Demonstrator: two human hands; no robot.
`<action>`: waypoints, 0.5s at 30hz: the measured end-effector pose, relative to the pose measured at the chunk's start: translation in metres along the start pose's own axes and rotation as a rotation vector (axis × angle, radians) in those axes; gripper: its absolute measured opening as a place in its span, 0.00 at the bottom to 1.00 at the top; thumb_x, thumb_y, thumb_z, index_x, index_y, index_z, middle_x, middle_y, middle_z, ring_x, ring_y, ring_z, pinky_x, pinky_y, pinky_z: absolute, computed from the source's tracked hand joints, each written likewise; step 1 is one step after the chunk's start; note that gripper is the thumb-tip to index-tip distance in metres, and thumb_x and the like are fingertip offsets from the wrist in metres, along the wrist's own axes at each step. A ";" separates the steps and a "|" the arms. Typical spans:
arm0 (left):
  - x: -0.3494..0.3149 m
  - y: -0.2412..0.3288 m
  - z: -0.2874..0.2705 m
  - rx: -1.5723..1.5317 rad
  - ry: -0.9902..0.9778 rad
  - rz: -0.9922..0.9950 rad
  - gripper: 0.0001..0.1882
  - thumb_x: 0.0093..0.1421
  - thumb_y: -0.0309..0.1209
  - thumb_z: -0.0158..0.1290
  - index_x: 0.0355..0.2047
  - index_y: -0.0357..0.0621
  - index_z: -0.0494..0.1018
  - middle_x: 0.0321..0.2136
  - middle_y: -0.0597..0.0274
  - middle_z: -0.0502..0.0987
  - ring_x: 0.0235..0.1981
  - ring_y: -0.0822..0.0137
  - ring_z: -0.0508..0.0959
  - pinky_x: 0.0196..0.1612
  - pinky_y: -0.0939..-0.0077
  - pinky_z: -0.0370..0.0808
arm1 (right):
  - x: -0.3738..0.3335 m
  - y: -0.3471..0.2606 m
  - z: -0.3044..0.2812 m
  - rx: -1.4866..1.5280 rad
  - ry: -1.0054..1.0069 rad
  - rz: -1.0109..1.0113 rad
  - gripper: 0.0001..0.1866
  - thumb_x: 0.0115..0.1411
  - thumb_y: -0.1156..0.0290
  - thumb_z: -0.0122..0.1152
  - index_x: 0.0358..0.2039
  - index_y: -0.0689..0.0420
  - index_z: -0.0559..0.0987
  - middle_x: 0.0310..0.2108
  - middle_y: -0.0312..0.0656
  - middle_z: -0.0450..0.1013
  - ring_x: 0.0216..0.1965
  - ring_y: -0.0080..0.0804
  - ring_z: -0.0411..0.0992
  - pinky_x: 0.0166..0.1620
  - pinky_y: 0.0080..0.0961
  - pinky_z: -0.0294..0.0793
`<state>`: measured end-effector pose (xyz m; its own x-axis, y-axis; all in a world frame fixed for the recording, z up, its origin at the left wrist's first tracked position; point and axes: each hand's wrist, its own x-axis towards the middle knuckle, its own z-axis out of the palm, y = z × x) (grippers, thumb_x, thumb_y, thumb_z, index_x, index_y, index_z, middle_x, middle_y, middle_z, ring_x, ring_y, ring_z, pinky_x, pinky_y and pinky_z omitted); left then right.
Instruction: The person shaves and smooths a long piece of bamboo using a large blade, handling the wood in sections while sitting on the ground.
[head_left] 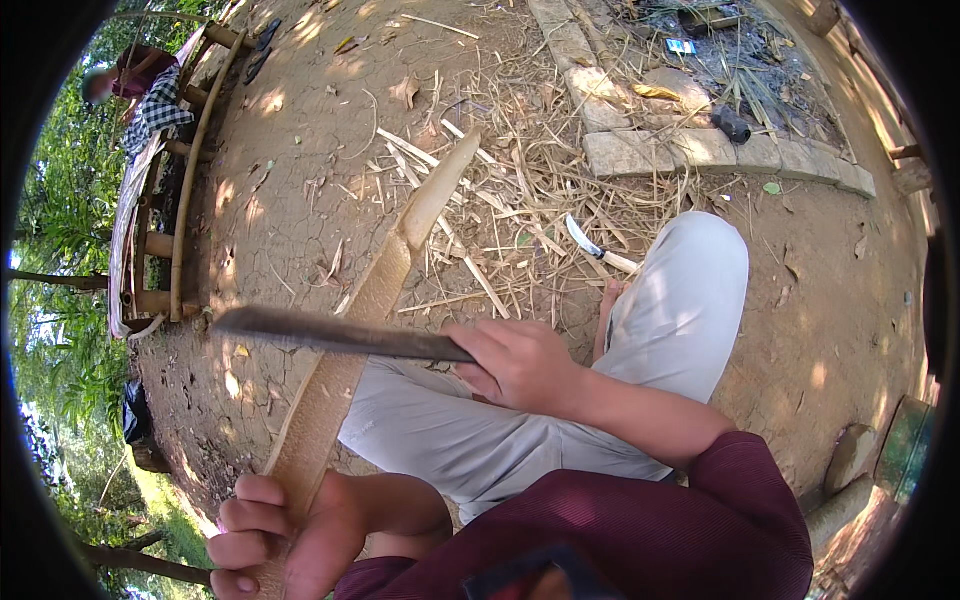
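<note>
My left hand [285, 535] grips the near end of a long split bamboo slat [365, 315] that slants up and away to a pointed pale tip. My right hand [515, 365] is closed on the handle of a long dark machete [320, 333]. The blade lies across the slat about midway, pointing left. My grey-trousered knee [680, 290] is raised to the right of the slat.
Bamboo shavings and strips [500, 190] litter the dirt ahead. A small curved knife [598, 245] lies by my knee. A stone border [700, 150] edges an ash pit at top right. A bamboo bench [170, 220] stands at left, a seated person [145, 90] beyond it.
</note>
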<state>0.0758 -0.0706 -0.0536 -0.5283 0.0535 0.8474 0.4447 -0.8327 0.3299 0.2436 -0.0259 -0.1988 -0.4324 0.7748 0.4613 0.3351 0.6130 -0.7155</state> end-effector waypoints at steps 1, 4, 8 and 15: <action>-0.002 0.000 -0.005 -0.034 0.004 0.003 0.31 0.64 0.70 0.35 0.38 0.56 0.64 0.18 0.71 0.51 0.14 0.73 0.49 0.16 0.76 0.47 | 0.000 -0.002 0.000 -0.007 0.003 -0.031 0.19 0.59 0.62 0.64 0.48 0.57 0.77 0.29 0.41 0.74 0.24 0.39 0.76 0.28 0.33 0.75; -0.012 0.001 -0.016 -0.118 -0.045 -0.012 0.30 0.65 0.69 0.36 0.38 0.56 0.64 0.18 0.72 0.51 0.15 0.74 0.49 0.17 0.76 0.47 | -0.004 0.002 -0.002 -0.049 -0.007 -0.035 0.21 0.52 0.63 0.69 0.46 0.55 0.77 0.27 0.38 0.73 0.24 0.36 0.76 0.27 0.30 0.75; -0.018 0.009 -0.013 -0.090 -0.076 -0.031 0.26 0.66 0.66 0.40 0.38 0.56 0.64 0.20 0.73 0.50 0.17 0.74 0.50 0.19 0.75 0.49 | -0.017 0.034 0.023 0.038 0.014 0.139 0.15 0.51 0.68 0.68 0.40 0.55 0.78 0.28 0.41 0.76 0.26 0.41 0.77 0.28 0.33 0.76; -0.021 0.014 -0.024 0.000 -0.003 0.019 0.25 0.67 0.64 0.41 0.38 0.56 0.63 0.21 0.72 0.51 0.16 0.74 0.49 0.19 0.75 0.49 | -0.023 0.037 0.040 0.133 0.016 0.145 0.14 0.51 0.70 0.67 0.40 0.56 0.79 0.29 0.43 0.76 0.26 0.43 0.77 0.29 0.36 0.77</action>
<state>0.0761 -0.0965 -0.0769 -0.5179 0.0397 0.8545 0.4545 -0.8335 0.3142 0.2324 -0.0276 -0.2570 -0.3739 0.8563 0.3563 0.2786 0.4701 -0.8375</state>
